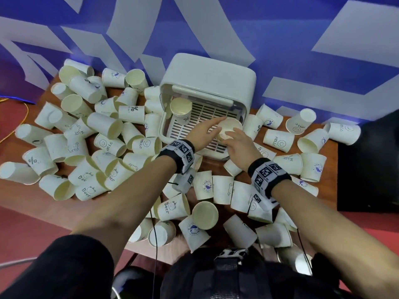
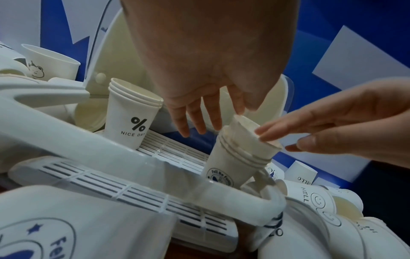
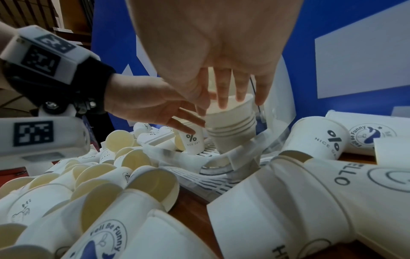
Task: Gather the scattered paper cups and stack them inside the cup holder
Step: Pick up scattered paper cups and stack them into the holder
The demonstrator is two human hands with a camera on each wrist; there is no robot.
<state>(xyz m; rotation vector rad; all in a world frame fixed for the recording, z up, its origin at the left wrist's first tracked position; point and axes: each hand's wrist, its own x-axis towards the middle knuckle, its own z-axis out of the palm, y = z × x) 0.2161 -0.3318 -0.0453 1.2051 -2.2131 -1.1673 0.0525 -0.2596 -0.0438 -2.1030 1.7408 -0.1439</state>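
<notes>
Cup holder [image 1: 216, 72], white, lid up, sits at the counter's [image 1: 328, 190] far edge against the blue-and-white wall [image 1: 237, 29]. Inside, on the slatted tray: one short stack marked "NICE DAY" [image 2: 131, 121] at the far left, and a second stack [image 2: 233, 163] at the right wall, tilted. Left hand [image 1: 203, 131] and right hand [image 1: 237, 145] both over the second stack. Fingers of each straight and spread; right fingertips [image 2: 264, 133] touch the top cup's rim, left hand's grip apart and just beside it. Loose paper cups [image 1: 86, 137] lie heaped over the counter on both sides of the holder and along its near edge.
</notes>
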